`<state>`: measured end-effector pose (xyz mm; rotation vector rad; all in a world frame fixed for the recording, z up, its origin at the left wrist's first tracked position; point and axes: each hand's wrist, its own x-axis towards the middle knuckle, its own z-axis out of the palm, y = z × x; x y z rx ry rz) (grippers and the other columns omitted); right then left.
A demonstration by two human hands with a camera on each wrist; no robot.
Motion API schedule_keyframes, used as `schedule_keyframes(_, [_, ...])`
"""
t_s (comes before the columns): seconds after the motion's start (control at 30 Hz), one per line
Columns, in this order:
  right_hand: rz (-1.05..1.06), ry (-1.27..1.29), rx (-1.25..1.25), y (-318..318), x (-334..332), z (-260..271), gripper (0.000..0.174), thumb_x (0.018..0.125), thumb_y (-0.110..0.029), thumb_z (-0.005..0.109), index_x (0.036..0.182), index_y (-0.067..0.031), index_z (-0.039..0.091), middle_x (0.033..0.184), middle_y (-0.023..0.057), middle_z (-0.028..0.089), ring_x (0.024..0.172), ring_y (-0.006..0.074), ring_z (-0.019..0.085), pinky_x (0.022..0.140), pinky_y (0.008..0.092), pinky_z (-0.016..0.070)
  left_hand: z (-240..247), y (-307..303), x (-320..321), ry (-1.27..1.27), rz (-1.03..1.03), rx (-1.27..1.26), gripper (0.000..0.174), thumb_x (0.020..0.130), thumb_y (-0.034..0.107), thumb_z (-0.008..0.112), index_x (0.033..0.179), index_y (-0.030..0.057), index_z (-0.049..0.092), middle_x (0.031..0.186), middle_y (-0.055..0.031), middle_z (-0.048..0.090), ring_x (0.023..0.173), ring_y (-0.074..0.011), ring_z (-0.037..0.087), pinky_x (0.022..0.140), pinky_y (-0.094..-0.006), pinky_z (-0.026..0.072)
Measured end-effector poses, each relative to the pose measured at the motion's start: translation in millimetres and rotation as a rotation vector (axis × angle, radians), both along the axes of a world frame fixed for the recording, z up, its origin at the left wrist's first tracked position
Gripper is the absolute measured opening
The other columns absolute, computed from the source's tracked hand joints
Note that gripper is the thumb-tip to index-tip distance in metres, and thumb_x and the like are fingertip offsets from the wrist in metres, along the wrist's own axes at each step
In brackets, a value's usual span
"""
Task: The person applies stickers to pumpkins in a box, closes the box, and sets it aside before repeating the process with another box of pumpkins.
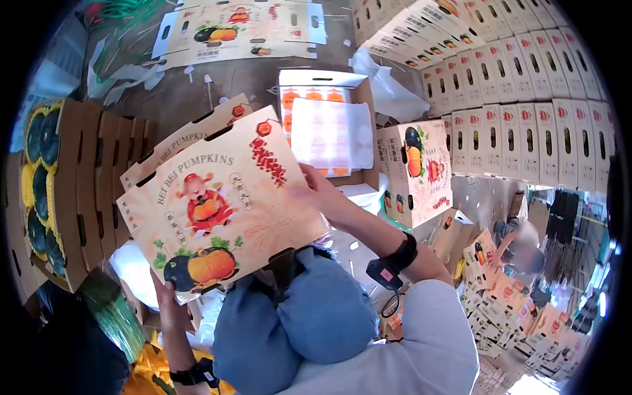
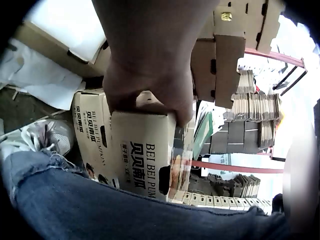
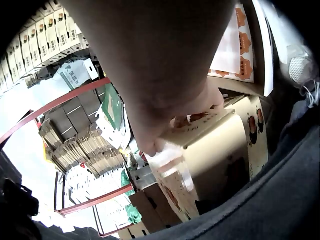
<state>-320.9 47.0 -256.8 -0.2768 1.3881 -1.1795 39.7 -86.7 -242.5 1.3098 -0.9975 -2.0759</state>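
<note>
A closed, printed pumpkin box [image 1: 217,204] is held tilted above the lap. The left hand [image 1: 171,299] grips its lower left corner, thumb on the printed face; in the left wrist view the left hand [image 2: 150,90] spans the end of the box [image 2: 142,150]. At the opposite side the right hand [image 1: 322,194] holds the edge, and the right wrist view shows the right hand [image 3: 175,115] with fingers bent over the box [image 3: 215,145]. Behind it a second printed box [image 1: 178,141] is partly hidden.
An open box [image 1: 361,82] with orange-patterned lining and a white sheet lies ahead. Upright printed boxes [image 1: 421,174] and long rows of boxes [image 1: 500,138] stand right. Boxes of dark pumpkins [image 1: 41,184] are at left. A flattened printed carton [image 1: 243,33] lies beyond; another person [image 1: 523,247] is far right.
</note>
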Motion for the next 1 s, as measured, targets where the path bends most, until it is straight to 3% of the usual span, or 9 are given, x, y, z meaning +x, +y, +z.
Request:
schedule_keyframes(0.07, [-0.010, -0.117, -0.011, 13, -1, 10, 0.077, 0.077, -0.024, 0.071, 0.135, 0.0036, 0.027, 0.122, 0.0154, 0.048, 0.109, 0.0220, 0.051, 0.095, 0.0335, 0.0403, 5, -1, 9, 0.042, -0.025, -0.003, 0.078, 0.084, 0.033, 0.062, 0.143, 0.0069, 0.018, 0.130, -0.0148, 0.044, 0.116, -0.0278, 0.050, 0.095, -0.0393, 0.0445])
schedule_keyframes(0.27, [-0.223, -0.431, -0.195, 61, 10, 19, 0.069, 0.073, -0.013, 0.067, 0.131, 0.0036, 0.032, 0.123, 0.0137, 0.048, 0.111, 0.0212, 0.051, 0.096, 0.0357, 0.0427, 35, -2, 3, -0.058, -0.202, -0.207, 0.084, 0.084, 0.046, 0.059, 0.142, 0.0007, 0.017, 0.132, -0.0145, 0.042, 0.119, -0.0254, 0.047, 0.098, -0.0376, 0.0417])
schedule_keyframes(0.4, [-0.446, -0.408, -0.091, 133, -1, 18, 0.062, 0.080, -0.025, 0.058, 0.131, 0.0016, 0.034, 0.125, 0.0131, 0.049, 0.112, 0.0237, 0.052, 0.099, 0.0371, 0.0413, 79, -6, -73, 0.265, -0.257, -0.197, 0.093, 0.081, 0.057, 0.057, 0.144, 0.0030, 0.016, 0.137, -0.0151, 0.038, 0.124, -0.0254, 0.042, 0.102, -0.0383, 0.0353])
schedule_keyframes(0.47, [-0.652, -0.450, -0.339, 168, -9, 23, 0.059, 0.084, -0.031, 0.053, 0.130, 0.0013, 0.036, 0.126, 0.0144, 0.049, 0.114, 0.0255, 0.051, 0.100, 0.0395, 0.0400, 79, -14, -72, 0.136, -0.410, -0.368, 0.089, 0.081, 0.060, 0.055, 0.144, 0.0058, 0.020, 0.138, -0.0125, 0.038, 0.119, -0.0205, 0.045, 0.096, -0.0347, 0.0392])
schedule_keyframes(0.53, [-0.890, -0.130, -0.282, 218, -24, 15, 0.058, 0.085, -0.032, 0.050, 0.130, 0.0019, 0.038, 0.127, 0.0159, 0.049, 0.116, 0.0273, 0.050, 0.101, 0.0415, 0.0383, 71, -17, -62, 0.090, -0.369, -0.309, 0.091, 0.079, 0.061, 0.057, 0.142, 0.0033, 0.025, 0.132, -0.0130, 0.046, 0.112, -0.0207, 0.051, 0.090, -0.0316, 0.0420])
schedule_keyframes(0.6, [-0.786, -0.168, -0.423, 222, -45, 50, 0.072, 0.080, -0.043, 0.055, 0.135, -0.0005, 0.034, 0.136, 0.0170, 0.041, 0.125, 0.0314, 0.041, 0.105, 0.0483, 0.0324, 63, -18, -48, 0.120, -0.378, -0.257, 0.086, 0.081, 0.059, 0.056, 0.140, 0.0032, 0.028, 0.128, -0.0117, 0.049, 0.109, -0.0195, 0.053, 0.090, -0.0316, 0.0425])
schedule_keyframes(0.73, [-1.221, -0.034, -0.376, 285, -81, 18, 0.054, 0.088, -0.034, 0.044, 0.132, -0.0039, 0.039, 0.129, 0.0109, 0.049, 0.120, 0.0272, 0.046, 0.102, 0.0418, 0.0370, 49, -6, -37, 0.059, -0.347, -0.201, 0.077, 0.085, 0.056, 0.053, 0.137, 0.0027, 0.033, 0.121, -0.0096, 0.054, 0.103, -0.0176, 0.056, 0.089, -0.0320, 0.0428])
schedule_keyframes(0.83, [-1.310, -0.056, -0.360, 312, -103, -3, 0.053, 0.087, -0.037, 0.045, 0.132, -0.0089, 0.039, 0.131, 0.0078, 0.048, 0.122, 0.0269, 0.045, 0.101, 0.0455, 0.0365, 41, -2, -35, 0.046, -0.363, -0.170, 0.070, 0.088, 0.053, 0.050, 0.136, 0.0042, 0.035, 0.120, -0.0084, 0.053, 0.103, -0.0164, 0.054, 0.089, -0.0313, 0.0424])
schedule_keyframes(1.0, [-1.367, 0.104, -0.131, 333, -127, -36, 0.051, 0.089, -0.039, 0.046, 0.129, -0.0092, 0.041, 0.126, 0.0074, 0.051, 0.117, 0.0255, 0.048, 0.098, 0.0422, 0.0399, 39, 1, -41, -0.033, -0.381, -0.203, 0.067, 0.089, 0.051, 0.049, 0.135, 0.0045, 0.036, 0.119, -0.0081, 0.053, 0.102, -0.0155, 0.054, 0.088, -0.0307, 0.0425])
